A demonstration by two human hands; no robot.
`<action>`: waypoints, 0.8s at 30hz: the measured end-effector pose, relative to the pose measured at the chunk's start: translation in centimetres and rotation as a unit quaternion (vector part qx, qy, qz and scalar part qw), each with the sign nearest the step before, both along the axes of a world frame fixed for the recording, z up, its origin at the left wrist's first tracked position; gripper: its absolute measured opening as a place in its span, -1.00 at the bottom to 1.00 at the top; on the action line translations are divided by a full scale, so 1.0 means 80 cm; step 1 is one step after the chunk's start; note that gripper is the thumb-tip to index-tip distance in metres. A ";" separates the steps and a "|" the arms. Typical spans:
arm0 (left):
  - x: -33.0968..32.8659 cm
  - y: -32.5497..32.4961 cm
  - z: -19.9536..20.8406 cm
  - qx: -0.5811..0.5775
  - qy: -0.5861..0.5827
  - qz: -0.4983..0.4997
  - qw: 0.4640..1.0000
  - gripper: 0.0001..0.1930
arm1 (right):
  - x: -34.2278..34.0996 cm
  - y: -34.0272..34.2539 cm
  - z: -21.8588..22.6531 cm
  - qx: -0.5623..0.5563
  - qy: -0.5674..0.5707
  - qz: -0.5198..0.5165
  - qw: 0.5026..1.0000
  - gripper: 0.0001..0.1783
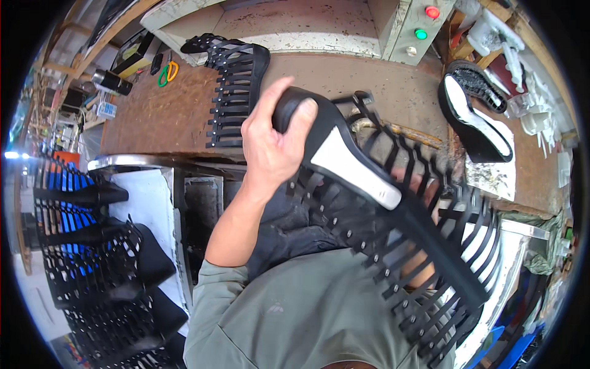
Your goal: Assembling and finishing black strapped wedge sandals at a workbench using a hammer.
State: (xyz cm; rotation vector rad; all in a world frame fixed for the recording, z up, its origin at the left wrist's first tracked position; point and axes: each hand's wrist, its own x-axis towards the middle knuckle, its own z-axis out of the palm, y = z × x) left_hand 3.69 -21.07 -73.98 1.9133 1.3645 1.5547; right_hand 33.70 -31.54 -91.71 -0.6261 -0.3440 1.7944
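**Brown workbench, with a strapped black shoe held across its front edge**

We have a worn brown workbench (178, 117) across the top of the frame. At its centre, running toward the lower right, is the black shoe (409, 212). Our left hand (270, 147) grips one end of it, thumb and fingers wrapped round; our right hand (424, 184) is blurred behind the straps, so we cannot tell its hold.

Judging progress, the straps are already on, their outer ends loose, and a pale patch (350, 163) on the underside looks uncovered. A separate black wedge (470, 130) lies at upper right, so we think sole work remains. Another strapped piece (252, 77) lies at upper left of centre; more strapped pieces (147, 255) are gathered at lower left.

As for containers, the open-fronted metal cabinet (402, 43) at the top shows a stained interior; the dark flask (110, 81) at upper left hides its contents.
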 end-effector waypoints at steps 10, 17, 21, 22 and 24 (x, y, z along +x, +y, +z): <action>-0.018 -0.143 -0.059 -0.019 -0.014 0.038 0.999 -0.32 | -0.022 0.065 0.065 0.125 -0.016 -0.084 0.988 -0.68; -0.023 -0.196 -0.127 -0.090 -0.243 -0.031 0.965 -0.75 | -0.098 0.067 0.131 0.090 -0.132 -0.228 0.960 -0.76; -0.026 -0.126 -0.103 -0.161 -0.059 -0.144 0.975 -0.42 | -0.106 0.001 0.143 0.305 -0.171 0.091 0.932 -0.65; -0.022 -0.126 -0.091 -0.198 -0.104 -0.223 0.949 -0.37 | -0.116 -0.009 0.170 0.348 -0.348 0.117 0.863 -0.68; -0.032 -0.117 -0.055 -0.202 -0.063 -0.311 0.926 -0.36 | -0.137 -0.036 0.197 0.357 -0.335 0.114 0.864 -0.69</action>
